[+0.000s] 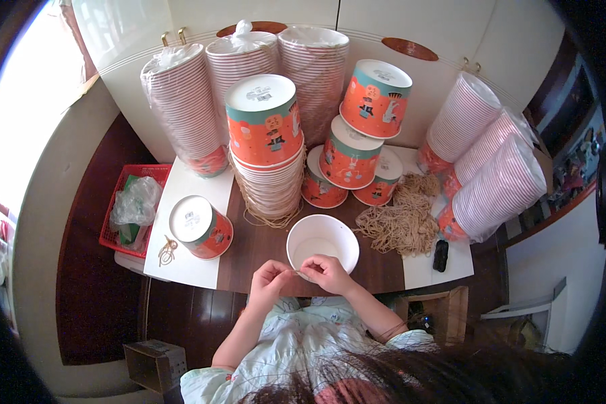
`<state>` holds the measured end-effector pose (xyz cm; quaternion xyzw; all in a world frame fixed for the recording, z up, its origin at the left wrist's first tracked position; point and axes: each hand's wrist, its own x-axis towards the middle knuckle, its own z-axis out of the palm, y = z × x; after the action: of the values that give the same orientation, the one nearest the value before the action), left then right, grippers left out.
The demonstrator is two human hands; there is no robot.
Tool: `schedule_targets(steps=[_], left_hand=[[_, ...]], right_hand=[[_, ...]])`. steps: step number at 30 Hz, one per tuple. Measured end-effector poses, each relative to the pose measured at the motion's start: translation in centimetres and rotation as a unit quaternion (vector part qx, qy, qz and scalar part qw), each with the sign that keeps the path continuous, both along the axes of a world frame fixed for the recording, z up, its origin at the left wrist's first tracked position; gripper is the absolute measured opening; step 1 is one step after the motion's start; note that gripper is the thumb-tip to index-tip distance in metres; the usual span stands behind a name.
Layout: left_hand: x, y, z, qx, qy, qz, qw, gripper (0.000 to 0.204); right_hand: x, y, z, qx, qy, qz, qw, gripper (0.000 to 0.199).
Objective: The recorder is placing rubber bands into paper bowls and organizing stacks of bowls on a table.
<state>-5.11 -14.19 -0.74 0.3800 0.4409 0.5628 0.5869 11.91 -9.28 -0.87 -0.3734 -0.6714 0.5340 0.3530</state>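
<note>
At the table's near edge, my left hand and my right hand meet, both closed in a pinch. Between their fingertips runs a thin tan string, mostly hidden by the fingers. Just beyond stands a paper tub, mouth up, its white inside showing. My right hand overlaps its near rim. To the right lies a tangled heap of tan string. Behind the tub rises a stack of upturned tubs, tan string hanging around its lower part.
Upturned orange and teal tubs are piled at the back centre; another tub stands at left beside looped string. Wrapped tub stacks line the back, more wrapped stacks the right. A black object lies near a red basket's opposite side.
</note>
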Motion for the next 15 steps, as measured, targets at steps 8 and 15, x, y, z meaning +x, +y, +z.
schedule_targets(steps=[8,15], left_hand=[[-2.0,-0.4,-0.5,-0.096,-0.086,-0.042,0.991,0.004],[-0.6,-0.3,1.3,-0.104,-0.026,-0.132,0.985,0.008]], right_hand=[[0.3,0.1,0.1,0.024,-0.029,0.016,0.999,0.008],[0.0,-0.1,0.1,0.032,0.002,0.010,0.999,0.013]])
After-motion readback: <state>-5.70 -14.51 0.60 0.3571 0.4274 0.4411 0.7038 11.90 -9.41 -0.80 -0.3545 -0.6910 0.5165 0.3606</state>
